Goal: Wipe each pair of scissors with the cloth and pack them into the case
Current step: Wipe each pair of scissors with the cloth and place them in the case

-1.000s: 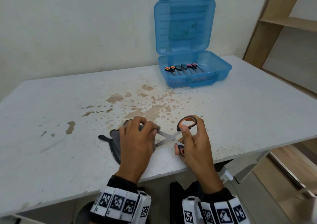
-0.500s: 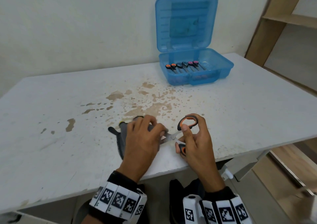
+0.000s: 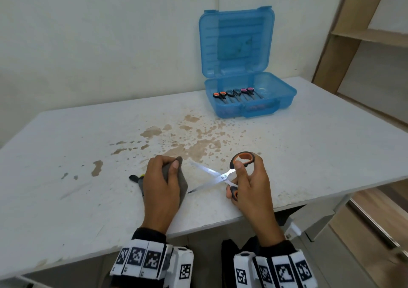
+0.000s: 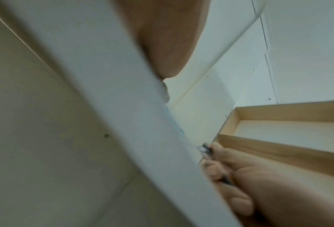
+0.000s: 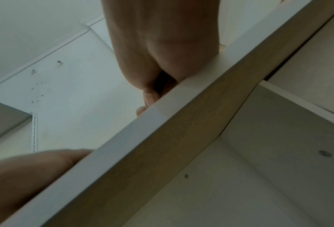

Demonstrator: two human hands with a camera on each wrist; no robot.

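Left hand (image 3: 162, 186) gripping cloth (image 3: 176, 177) now off blades; right hand (image 3: 248, 184) grips scissors (image 3: 220, 177).

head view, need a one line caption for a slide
Left hand grips a grey cloth beside open orange-handled scissors held by the right hand; three pairs lie in the blue plastic case.

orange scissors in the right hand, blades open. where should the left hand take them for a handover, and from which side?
By the orange scissors at the pivot screw, fingers coming from above. Both blades are spread toward the left hand with bare tips, and the right hand fills the handle loops. Closing the blades first would likely be safer.
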